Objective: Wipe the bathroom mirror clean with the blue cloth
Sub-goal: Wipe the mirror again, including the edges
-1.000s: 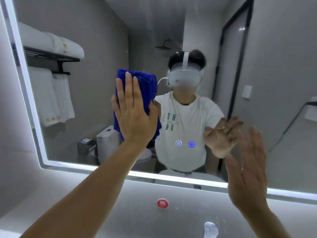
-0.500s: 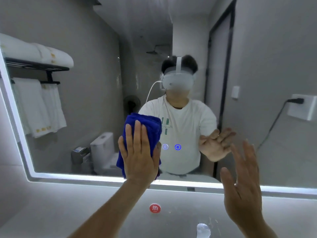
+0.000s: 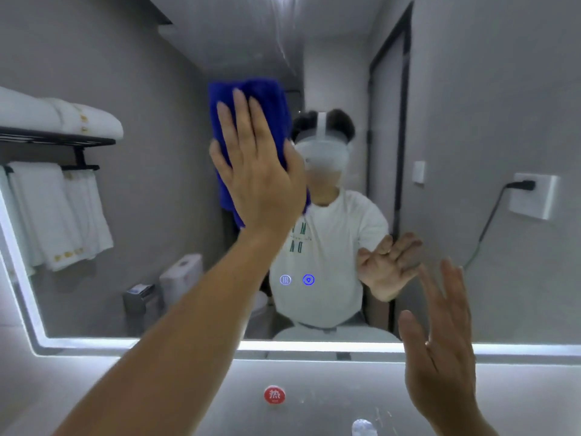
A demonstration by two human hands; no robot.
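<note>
From the head camera we see the left hand (image 3: 254, 171) laid flat against the mirror (image 3: 151, 221), fingers straight and close together, pressing the blue cloth (image 3: 248, 99) to the glass without curling round it. The cloth sits in the upper middle of the mirror, its top edge showing above the fingertips and a lower corner hanging out below the palm. On every side of it we see bare glass: a wide stretch to the left, a wide stretch to the right, and a good way down to the lit bottom edge (image 3: 314, 346); the lit left edge slants up and out of the picture. The right hand (image 3: 440, 350) is held up apart from the glass near the bottom edge, fingers spread and straight, with nothing in it. Two small glowing buttons (image 3: 297, 280) sit low in the glass between the arms. In the reflection at left, a black shelf (image 3: 56, 141) carries rolled white towels (image 3: 63, 116), and more white towels hang from the bar under it. Below the mirror, a round red sticker (image 3: 274, 395) lies on the wall, and a tap top (image 3: 364, 427) shows at the lower rim.
</note>
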